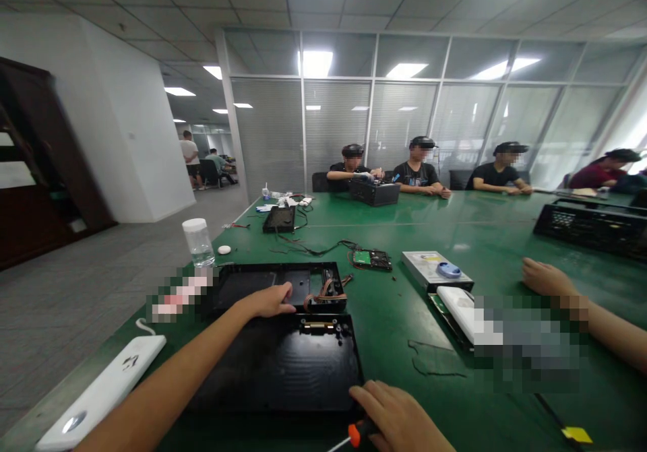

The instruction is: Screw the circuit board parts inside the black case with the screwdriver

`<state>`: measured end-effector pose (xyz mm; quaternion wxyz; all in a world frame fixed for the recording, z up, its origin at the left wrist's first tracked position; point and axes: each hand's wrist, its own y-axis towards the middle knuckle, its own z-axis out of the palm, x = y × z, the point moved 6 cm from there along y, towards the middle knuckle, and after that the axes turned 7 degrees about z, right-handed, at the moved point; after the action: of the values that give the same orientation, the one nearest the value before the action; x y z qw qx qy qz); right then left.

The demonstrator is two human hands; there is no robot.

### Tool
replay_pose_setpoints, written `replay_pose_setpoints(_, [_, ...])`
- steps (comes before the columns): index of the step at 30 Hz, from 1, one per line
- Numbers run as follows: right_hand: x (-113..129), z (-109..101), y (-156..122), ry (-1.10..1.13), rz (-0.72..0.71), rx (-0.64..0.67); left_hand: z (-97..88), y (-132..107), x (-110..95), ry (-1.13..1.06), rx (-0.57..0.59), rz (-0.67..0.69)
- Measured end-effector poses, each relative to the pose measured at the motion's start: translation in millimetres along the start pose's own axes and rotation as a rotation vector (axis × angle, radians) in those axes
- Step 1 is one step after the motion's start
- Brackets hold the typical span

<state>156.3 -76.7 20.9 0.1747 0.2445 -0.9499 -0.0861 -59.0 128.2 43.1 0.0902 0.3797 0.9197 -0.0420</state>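
My left hand (pixel 273 300) rests on the front edge of an opened black case (pixel 263 282), fingers curled over its rim, beside a bundle of coloured wires (pixel 328 292). In front of it lies a flat black cover panel (pixel 283 364). My right hand (pixel 399 418) is closed round a screwdriver (pixel 354 435) with an orange and black handle, at the panel's near right corner.
A green table (pixel 394 317) holds a white device (pixel 106 391) at near left, a clear plastic bottle (pixel 199 242), a green circuit board (pixel 373 259), a silver drive (pixel 435 270) and a white box (pixel 462 307). Another person's hand (pixel 546 278) lies at right. Several people sit at the far side.
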Motion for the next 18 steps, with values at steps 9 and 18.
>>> replay_pose_setpoints(9, [-18.2, 7.9, -3.5, -0.011, 0.07, 0.076, -13.8, 6.1, -21.7, 0.159, -0.051, 0.256])
replay_pose_setpoints(18, [-40.7, 7.1, 103.2, -0.168, -0.039, -0.114, -79.5, -31.7, -112.2, 0.201, -0.072, 0.288])
